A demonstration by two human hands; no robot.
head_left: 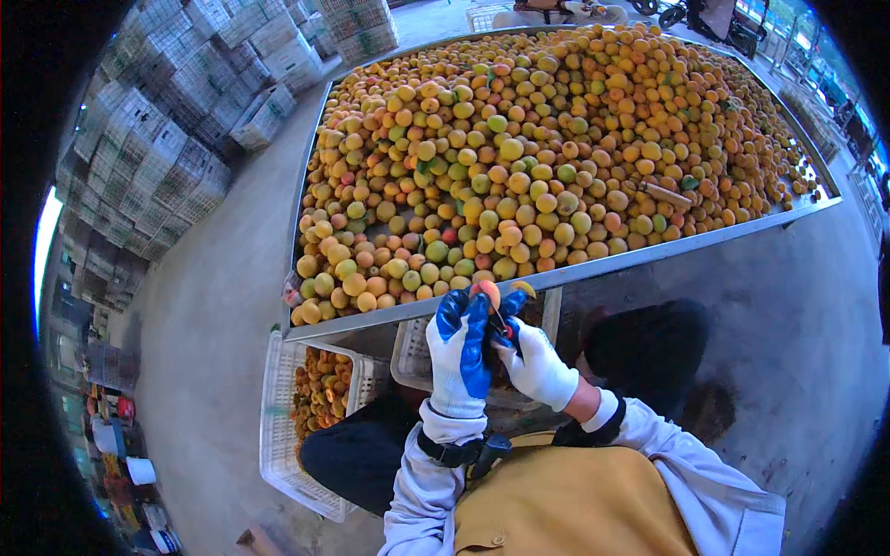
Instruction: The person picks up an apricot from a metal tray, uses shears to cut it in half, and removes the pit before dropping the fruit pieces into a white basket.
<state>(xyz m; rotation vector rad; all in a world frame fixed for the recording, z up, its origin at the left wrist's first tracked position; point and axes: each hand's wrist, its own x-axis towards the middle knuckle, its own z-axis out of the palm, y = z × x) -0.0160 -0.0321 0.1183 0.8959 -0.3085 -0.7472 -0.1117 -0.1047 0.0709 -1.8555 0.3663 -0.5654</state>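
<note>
My left hand [464, 338], in a white glove with blue-coated fingers, is closed round an orange-pink apricot [486, 294] at the near edge of the fruit table. My right hand [535, 360], gloved the same way, grips a small knife [502, 326] with some red on it, its blade against or close to the apricot. A yellowish piece of fruit [524, 288] shows at the fingertips of my right hand; whether it is cut off cannot be made out. Just beyond both hands, apricots [510, 148] in orange, yellow and green lie heaped on the metal-rimmed table [593, 269].
A white plastic crate [278, 422] holding cut apricots [320, 389] stands on the floor beside my left leg. Another white crate [411, 357] sits under the table edge. A brown stick-like piece [667, 194] lies on the fruit. Stacked crates [153, 162] rise at the far left.
</note>
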